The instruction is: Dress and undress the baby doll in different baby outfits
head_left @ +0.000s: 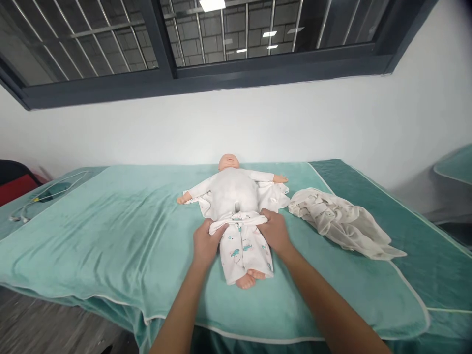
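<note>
A baby doll (pixel 236 189) with a white cloth body lies on its back, its head toward the wall and arms spread. White baby pants (pixel 241 250) with small green prints cover its legs, and the feet stick out of the leg ends. My left hand (pixel 207 241) grips the waistband at the left side, and my right hand (pixel 275 230) grips it at the right side. The waistband lies across the doll's lower belly. Under the doll's back and arms spreads a white printed garment (pixel 271 196).
A crumpled white cloth (pixel 342 223) lies to the right of the doll. Green sheets (pixel 110 221) cover the bed. At the far left are a thin white cord (pixel 55 189) and a red-and-black item (pixel 16 184). Behind the bed stands a white wall (pixel 165 128) below a barred window.
</note>
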A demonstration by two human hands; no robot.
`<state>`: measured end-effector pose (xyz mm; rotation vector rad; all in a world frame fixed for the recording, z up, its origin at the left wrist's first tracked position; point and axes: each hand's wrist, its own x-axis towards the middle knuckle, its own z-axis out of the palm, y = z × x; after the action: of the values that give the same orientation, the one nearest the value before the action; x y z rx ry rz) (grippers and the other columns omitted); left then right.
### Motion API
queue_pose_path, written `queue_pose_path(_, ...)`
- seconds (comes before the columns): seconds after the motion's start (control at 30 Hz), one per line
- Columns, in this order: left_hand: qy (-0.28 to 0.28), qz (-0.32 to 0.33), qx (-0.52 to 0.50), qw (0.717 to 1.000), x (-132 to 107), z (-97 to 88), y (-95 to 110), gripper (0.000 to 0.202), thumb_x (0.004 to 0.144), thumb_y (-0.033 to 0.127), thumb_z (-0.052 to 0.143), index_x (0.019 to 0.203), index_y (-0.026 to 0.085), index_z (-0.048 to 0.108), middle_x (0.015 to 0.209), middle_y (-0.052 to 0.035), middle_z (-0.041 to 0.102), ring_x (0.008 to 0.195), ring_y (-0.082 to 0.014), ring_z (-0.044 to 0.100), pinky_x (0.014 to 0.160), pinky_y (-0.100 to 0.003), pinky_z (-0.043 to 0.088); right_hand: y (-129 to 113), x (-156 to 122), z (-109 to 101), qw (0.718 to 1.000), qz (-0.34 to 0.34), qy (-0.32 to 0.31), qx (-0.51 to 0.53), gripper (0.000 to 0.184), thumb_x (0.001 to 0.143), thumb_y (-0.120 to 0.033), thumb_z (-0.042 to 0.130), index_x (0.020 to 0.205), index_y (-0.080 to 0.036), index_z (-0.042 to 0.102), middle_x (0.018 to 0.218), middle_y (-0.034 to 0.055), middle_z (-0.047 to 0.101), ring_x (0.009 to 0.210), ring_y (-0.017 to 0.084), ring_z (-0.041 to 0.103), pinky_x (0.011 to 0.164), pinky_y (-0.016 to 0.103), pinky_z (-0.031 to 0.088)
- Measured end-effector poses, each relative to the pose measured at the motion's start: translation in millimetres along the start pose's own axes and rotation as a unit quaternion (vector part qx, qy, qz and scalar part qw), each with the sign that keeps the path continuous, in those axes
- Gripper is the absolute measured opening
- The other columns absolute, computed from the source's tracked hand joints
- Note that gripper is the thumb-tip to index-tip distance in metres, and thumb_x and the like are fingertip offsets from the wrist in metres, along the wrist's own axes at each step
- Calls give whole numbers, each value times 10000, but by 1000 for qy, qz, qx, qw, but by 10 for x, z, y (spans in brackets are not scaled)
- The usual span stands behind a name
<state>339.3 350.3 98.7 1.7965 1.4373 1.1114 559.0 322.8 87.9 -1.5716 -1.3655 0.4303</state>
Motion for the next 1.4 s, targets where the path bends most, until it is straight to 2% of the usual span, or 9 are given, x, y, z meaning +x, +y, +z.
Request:
queue_pose_path(0.07, 11, -10, -21, 1000, -33, 19, 11, 357, 786, 497, 674, 749, 202, 476, 682, 49, 457, 671, -132, 453, 652, -262, 385, -6, -39, 6, 997, 47, 33, 56, 228, 688, -255, 500, 571, -205, 312, 547, -49, 312, 599, 115, 325, 561, 256, 216)
queue_pose_path(0.17, -12, 23, -71, 997, -133, 11, -8, 397, 805, 455, 677, 1090, 215, 538, 1034, -23, 581, 973, -185, 569, 863, -309, 467, -35, -56, -38, 992, 68, 4, 103, 156, 696, -263, 492, 611, -204, 375, 593, -49, 375, 645, 124, 374, 587, 244, 270)
queue_pose_path(0.27, -65, 92, -69, 991, -354, -48, -96, 763, 755, 482, 742, 1392, 253, 390, 1402, -110, 429, 1339, -276, 425, 1113, -432, 373, -88, -98, -128, 989, 48, -76, 115, 75, 737, -267, 511, 732, -201, 476, 715, -43, 500, 737, 142, 456, 664, 246, 334)
queue_pose_path(0.4, -130, 198, 15, 971, -711, -102, -236, 1242, 544, 604, 848, 1533, 308, 156, 1605, -181, 125, 1485, -409, 185, 1169, -608, 260, -148, -227, -231, 977, 39, -160, 133, 216, 821, -372, 569, 962, -218, 517, 921, -20, 576, 882, 173, 525, 753, 266, 403)
queue_pose_path(0.47, -128, 236, 69, 961, -832, -86, -247, 1316, 489, 610, 867, 1541, 314, 134, 1624, -194, 19, 1491, -453, 127, 1144, -656, 271, -153, -279, -246, 974, 42, -176, 134, 319, 831, -445, 596, 1039, -219, 510, 973, -3, 584, 927, 190, 537, 786, 286, 425)
queue_pose_path(0.6, -84, 255, 118, 956, -873, -21, -145, 1173, 590, 498, 866, 1523, 289, 187, 1622, -191, 14, 1491, -438, 149, 1144, -643, 294, -130, -302, -233, 978, 43, -160, 130, 382, 818, -492, 623, 1054, -217, 502, 979, 2, 575, 922, 193, 537, 808, 304, 434)
queue_pose_path(1.0, -138, 189, 61, 970, -404, -209, -95, 1064, 663, 443, 830, 1506, 293, 198, 1643, -150, 64, 1524, -337, 116, 1210, -552, 231, -164, -385, -312, 969, 31, -204, 137, 282, 825, -469, 614, 899, -201, 568, 835, -16, 574, 808, 168, 522, 727, 279, 422)
queue_pose_path(1.2, -227, 167, 62, 957, -197, -282, -57, 1290, 574, 540, 859, 1555, 314, 52, 1648, -143, -40, 1530, -353, 21, 1222, -556, 183, -194, -614, -344, 966, -17, -241, 89, 942, 533, -471, 886, 1335, -225, 456, 1313, 99, 542, 1206, 315, 510, 1026, 446, 407)
queue_pose_path(1.4, -245, 147, 64, 956, -169, -337, 6, 1323, 559, 513, 873, 1565, 310, 38, 1597, -161, 105, 1509, -373, 102, 1198, -548, 252, -181, -723, -200, 977, -37, -204, 41, 851, 615, -458, 841, 1321, -221, 428, 1298, 115, 527, 1208, 309, 498, 1038, 461, 394)
